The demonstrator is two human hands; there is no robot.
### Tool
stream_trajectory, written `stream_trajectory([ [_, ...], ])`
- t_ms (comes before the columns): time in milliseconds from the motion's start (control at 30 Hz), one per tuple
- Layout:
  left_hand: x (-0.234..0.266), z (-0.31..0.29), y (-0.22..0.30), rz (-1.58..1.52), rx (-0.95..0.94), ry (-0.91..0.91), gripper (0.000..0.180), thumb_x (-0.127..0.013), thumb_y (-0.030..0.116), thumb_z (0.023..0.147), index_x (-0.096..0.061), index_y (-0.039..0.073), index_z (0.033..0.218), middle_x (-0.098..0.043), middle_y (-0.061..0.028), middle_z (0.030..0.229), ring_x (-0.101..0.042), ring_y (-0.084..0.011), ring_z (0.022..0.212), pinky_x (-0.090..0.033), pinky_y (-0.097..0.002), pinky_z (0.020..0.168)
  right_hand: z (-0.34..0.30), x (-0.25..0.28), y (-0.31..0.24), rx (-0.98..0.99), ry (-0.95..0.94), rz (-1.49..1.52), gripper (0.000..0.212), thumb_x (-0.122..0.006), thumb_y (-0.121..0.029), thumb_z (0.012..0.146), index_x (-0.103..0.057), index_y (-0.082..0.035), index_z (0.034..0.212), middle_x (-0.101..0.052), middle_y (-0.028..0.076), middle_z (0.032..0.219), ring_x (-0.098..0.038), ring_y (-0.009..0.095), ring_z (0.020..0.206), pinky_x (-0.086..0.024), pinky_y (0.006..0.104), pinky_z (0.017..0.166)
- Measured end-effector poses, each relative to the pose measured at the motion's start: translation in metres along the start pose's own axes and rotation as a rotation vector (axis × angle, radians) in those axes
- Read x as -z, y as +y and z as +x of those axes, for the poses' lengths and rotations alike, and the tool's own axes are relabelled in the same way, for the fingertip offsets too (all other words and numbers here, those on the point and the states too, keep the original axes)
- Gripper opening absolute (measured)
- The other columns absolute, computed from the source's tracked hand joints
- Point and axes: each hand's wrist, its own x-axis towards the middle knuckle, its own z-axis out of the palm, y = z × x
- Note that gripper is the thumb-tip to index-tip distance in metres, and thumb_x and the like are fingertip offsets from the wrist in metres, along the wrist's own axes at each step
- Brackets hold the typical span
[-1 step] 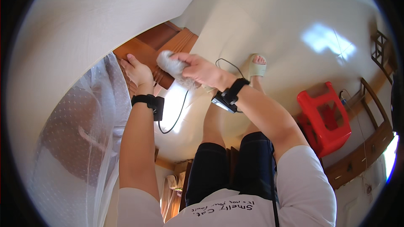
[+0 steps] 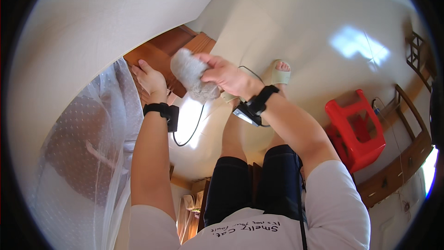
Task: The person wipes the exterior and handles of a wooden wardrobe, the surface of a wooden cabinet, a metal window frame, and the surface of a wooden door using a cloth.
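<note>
A crumpled grey cloth (image 2: 189,74) is pinched between the thumb and fingers of my right hand (image 2: 226,76), with its lower end hanging loose. Just left of the cloth is a piece of brown wooden furniture (image 2: 159,58) with a ridged, carved part. Against its near left side rests my left hand (image 2: 151,81), thumb spread from the fingers and no loose object in it. Some of the left fingertips are hard to make out against the wood. Both wrists wear black straps with small dark devices.
A sheer white net curtain (image 2: 108,125) hangs beside my left forearm. On the right stands a red plastic stool (image 2: 358,129), near a wooden chair (image 2: 411,120). A black cable (image 2: 196,129) loops between my arms. My feet, in pale green slippers (image 2: 281,75), are on the light floor.
The grey cloth has swung and spread out, now hanging longer and slightly to the left. My right hand has shifted a little; my left hand stays at the wood.
</note>
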Motion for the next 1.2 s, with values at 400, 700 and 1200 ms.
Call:
stream_trajectory([
  [400,0.078,-0.045,0.022,-0.288,0.210,-0.547,0.058,-0.046,0.046,0.090,-0.032,0.011,0.134,-0.049,-0.0082,0.120,-0.055,-0.0172,0.073,-0.044,-0.0247,0.055,-0.310,-0.075,-0.171,0.479,-0.073,0.236,0.068,-0.049,0.007,0.063,-0.040,0.001,0.130,-0.054,0.015,0.121,-0.051,0.025,0.113,-0.037,0.0348,0.100],
  [700,0.166,-0.109,0.156,-0.250,0.060,-0.664,0.048,-0.052,0.042,0.088,-0.047,0.010,0.123,-0.058,-0.0146,0.108,-0.059,-0.0198,0.077,-0.048,-0.0315,0.068,-0.512,-0.045,-0.213,0.865,0.354,0.088,0.053,-0.045,0.005,0.076,-0.042,-0.002,0.128,-0.054,0.007,0.113,-0.051,0.014,0.104,-0.041,0.0276,0.091],
  [1200,0.027,-0.201,0.604,-0.102,-0.867,-0.930,0.032,-0.053,0.016,0.089,-0.052,0.000,0.117,-0.060,-0.0070,0.095,-0.055,-0.0107,0.076,-0.047,-0.0240,0.066,-0.818,-0.014,-0.193,1.594,1.636,0.239,0.042,-0.043,0.002,0.069,-0.052,0.000,0.110,-0.058,0.008,0.101,-0.058,0.018,0.090,-0.047,0.0311,0.083],
])
